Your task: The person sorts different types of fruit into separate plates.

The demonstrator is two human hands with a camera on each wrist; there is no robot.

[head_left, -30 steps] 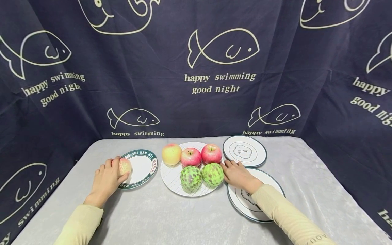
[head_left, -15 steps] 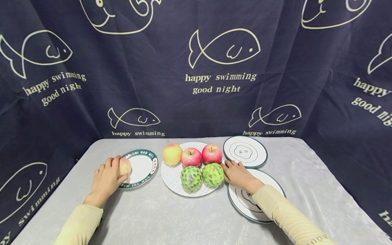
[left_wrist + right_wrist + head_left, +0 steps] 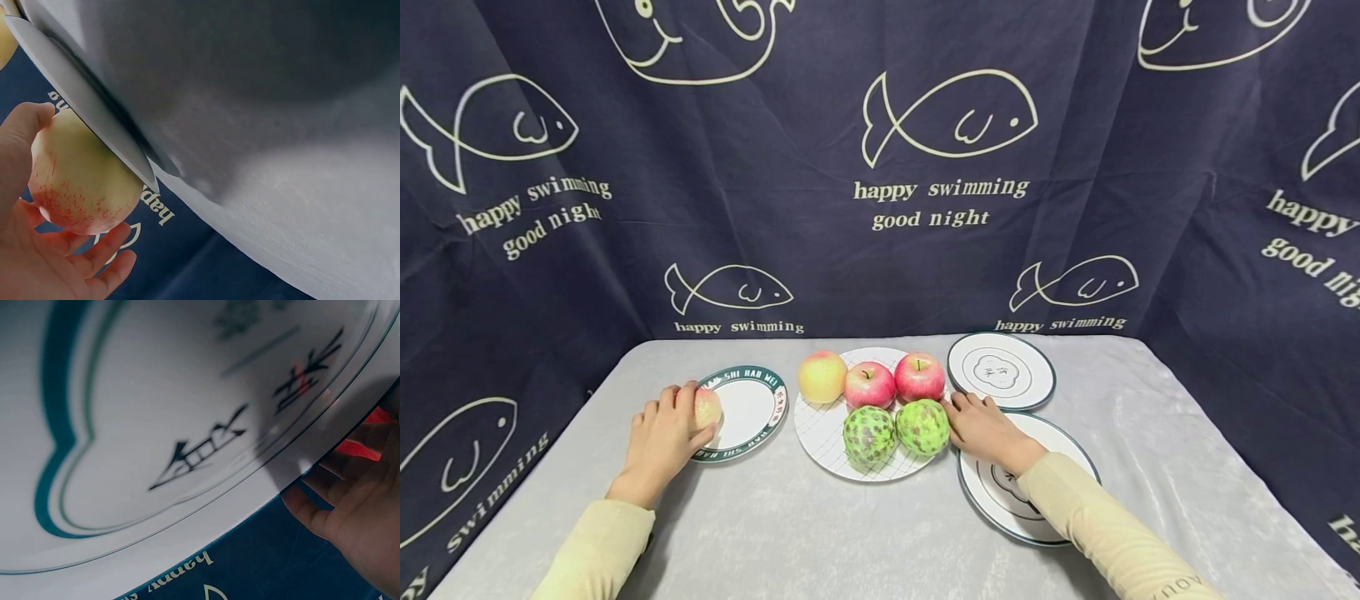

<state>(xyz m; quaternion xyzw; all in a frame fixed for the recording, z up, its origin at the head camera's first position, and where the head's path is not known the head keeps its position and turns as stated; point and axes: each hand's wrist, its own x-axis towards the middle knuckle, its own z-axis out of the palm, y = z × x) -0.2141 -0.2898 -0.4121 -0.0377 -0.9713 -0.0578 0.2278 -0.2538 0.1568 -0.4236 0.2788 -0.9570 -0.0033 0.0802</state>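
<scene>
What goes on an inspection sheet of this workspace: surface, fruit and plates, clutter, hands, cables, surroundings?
Surface: grey table, looks level.
Fruit: peach at the left plate's left side; yellow fruit, left apple, right apple, left green fruit and right green fruit on the centre plate.
Plates: left plate, centre plate, far right plate, near right plate.
Clutter: nothing seen beyond fruit and plates.
Left hand: holds the peach.
Right hand: fingertips beside the right green fruit; grip unclear.
Cables: nothing seen.
Surroundings: dark blue cloth with fish drawings and lettering.
</scene>
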